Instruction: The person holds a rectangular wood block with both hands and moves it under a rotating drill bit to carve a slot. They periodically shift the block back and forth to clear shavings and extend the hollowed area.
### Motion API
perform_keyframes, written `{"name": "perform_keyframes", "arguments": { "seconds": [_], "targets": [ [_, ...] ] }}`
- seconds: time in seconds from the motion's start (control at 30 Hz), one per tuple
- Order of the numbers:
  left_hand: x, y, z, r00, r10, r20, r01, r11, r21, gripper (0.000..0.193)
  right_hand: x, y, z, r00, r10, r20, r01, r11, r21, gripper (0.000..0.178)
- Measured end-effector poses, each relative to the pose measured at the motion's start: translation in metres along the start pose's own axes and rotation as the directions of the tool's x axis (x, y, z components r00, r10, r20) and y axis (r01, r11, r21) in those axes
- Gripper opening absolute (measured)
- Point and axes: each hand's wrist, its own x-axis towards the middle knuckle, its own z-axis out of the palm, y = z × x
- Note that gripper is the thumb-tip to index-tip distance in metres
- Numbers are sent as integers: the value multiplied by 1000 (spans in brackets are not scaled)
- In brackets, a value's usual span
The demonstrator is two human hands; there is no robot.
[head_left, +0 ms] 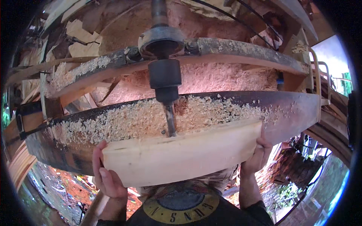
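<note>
A pale wooden block [184,154], long and smooth-faced, lies at a slight tilt on the near edge of a dark work table [298,109]. My left hand [108,175] grips its left end, thumb on the near face and fingers around the end. At the other end my right hand [258,154] is closed round the corner, its fingers partly hidden behind the wood. Between the hands, a drill bit [171,120] in a dark chuck [164,77] comes down to the block's far edge. Whether the bit is turning cannot be told.
Wood chips [132,120] cover much of the table around the bit. Behind it runs a chip-covered beam [241,51], with a heap of sawdust [226,77] beyond. A bent metal rod [318,75] stands at the right. Scraps and litter [68,188] lie on the ground below.
</note>
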Motion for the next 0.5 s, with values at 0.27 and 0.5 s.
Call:
{"name": "perform_keyframes", "arguments": {
  "seconds": [0.27, 0.5],
  "targets": [
    [-13, 10, -1, 1000, -14, -21, 16, 998, 68, 70, 3, -9, 8, 999, 37, 28, -41, 985, 166, 22],
    [-27, 4, -17, 998, 54, -19, -53, 997, 50, 63, -6, -10, 9, 994, 110, 2, -110, 984, 138, 14]
  ]
}}
